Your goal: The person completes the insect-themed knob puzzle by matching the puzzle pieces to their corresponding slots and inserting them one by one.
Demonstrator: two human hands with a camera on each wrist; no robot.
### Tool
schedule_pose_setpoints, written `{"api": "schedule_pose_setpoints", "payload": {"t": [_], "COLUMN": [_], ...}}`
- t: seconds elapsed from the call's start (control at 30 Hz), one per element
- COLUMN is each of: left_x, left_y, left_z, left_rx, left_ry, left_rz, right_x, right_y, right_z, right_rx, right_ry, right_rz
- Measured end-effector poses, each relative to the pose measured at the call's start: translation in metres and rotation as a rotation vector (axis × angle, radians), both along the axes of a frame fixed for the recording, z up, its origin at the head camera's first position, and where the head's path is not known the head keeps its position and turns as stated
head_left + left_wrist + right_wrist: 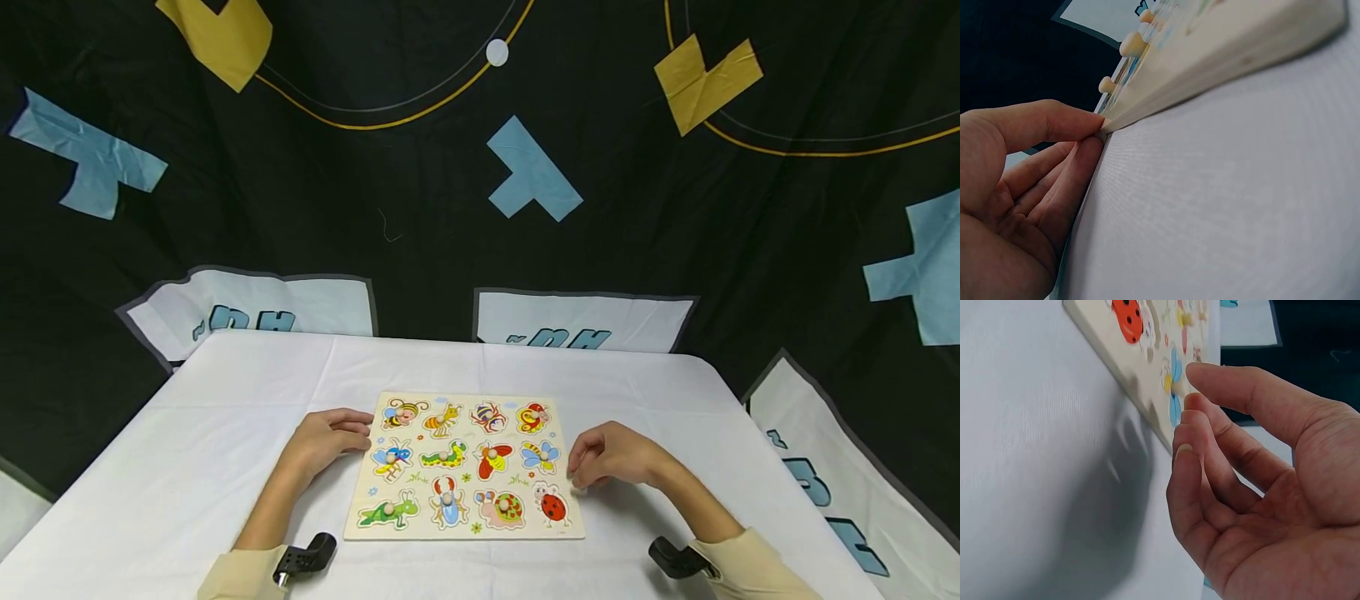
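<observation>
A wooden peg puzzle board (416, 477) with colourful insect pictures lies on the white table between the hands. Small round knobs (1133, 44) stand up from many of its pieces. At the board's left edge is my left hand (324, 442). Its thumb and a fingertip pinch that edge in the left wrist view, the other fingers low by the cloth. My right hand (617, 454) hovers beside the right edge, near the ladybug picture (1127, 320). Its fingers are loosely bent with nothing between them, and its shadow falls on the cloth.
A white cloth (247, 400) covers the table. Behind it hangs a black backdrop (420, 225) with blue and yellow shapes. White lettered panels (585, 321) show past the table's far edge. Both sleeves carry a black wrist camera (307, 557).
</observation>
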State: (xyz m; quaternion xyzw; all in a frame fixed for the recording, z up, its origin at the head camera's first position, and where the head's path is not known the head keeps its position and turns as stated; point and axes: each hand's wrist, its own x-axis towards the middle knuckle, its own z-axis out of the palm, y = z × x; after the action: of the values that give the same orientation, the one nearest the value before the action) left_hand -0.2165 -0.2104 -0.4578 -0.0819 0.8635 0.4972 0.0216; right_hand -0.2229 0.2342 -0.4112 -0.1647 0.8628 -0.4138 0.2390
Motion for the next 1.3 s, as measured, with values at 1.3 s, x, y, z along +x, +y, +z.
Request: {"api": "schedule_pose_setpoints", "payload": {"t": [1.3], "left_x": [0.000], "left_y": [0.001], "left_z": [-0.001], "left_rx": [0.034], "left_ry": [0.002], "left_rz": [0.007], "right_x": [0.010], "right_y": [0.097], "right_z": [-0.003], "right_rx": [0.075], "right_ry": [0.042], "right_rz": [-0.231]}}
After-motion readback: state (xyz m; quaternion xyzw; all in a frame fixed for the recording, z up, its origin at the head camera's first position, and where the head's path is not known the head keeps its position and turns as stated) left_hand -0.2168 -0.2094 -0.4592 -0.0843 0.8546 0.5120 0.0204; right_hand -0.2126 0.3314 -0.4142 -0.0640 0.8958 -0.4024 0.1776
